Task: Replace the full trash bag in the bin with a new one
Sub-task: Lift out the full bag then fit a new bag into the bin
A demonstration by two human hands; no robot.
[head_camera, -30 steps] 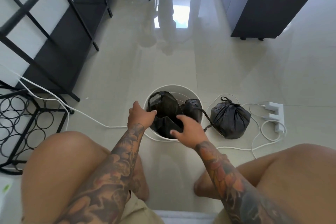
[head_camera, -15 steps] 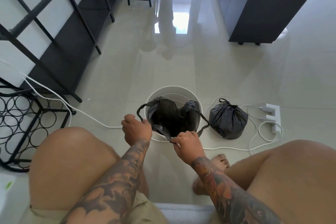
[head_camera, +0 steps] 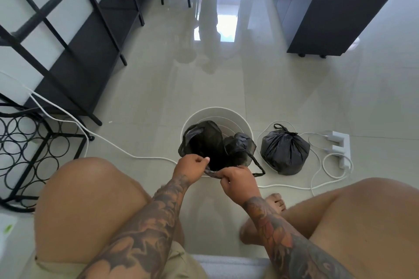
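Both the left hand (head_camera: 192, 166) and right hand (head_camera: 238, 180) pinched the new trash bag's (head_camera: 210, 142) near hem over the white bin (head_camera: 240, 120); the thin film could tear if yanked, or slump inside.

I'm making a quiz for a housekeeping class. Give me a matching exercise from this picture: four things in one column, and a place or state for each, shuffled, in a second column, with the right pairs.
Things
1. new bag
2. full bag
3. bin
4. power strip

Places or states
A. tied shut, on the floor right of the bin
B. white and round, standing on the floor
C. farthest right, with white cables
D. open, held at its near edge by the left hand and the right hand

Pairs: 1-D, 2-A, 3-B, 4-C
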